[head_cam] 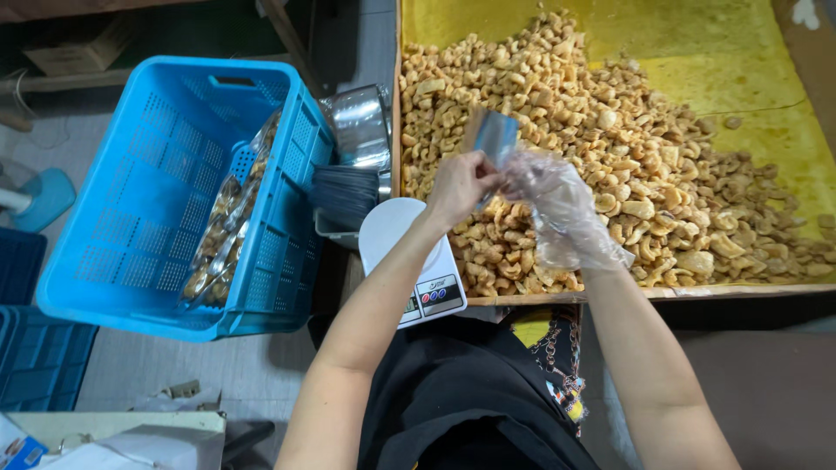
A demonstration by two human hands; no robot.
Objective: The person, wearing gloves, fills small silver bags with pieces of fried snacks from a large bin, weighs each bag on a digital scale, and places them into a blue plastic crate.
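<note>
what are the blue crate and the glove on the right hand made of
Blue crate: looks like rigid moulded plastic, matte, with a perforated grid in its walls and floor. Glove on the right hand: thin, clear plastic film, seemingly disposable; it is loose, wrinkled, glossy, and see-through.

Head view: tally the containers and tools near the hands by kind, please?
Blue crate: 1
Filled bags in crate: 1 stack, number unclear
White scale: 1
Empty bag held by both hands: 1
Yellow-lined tray of snacks: 1
Total: 5 kinds
</note>
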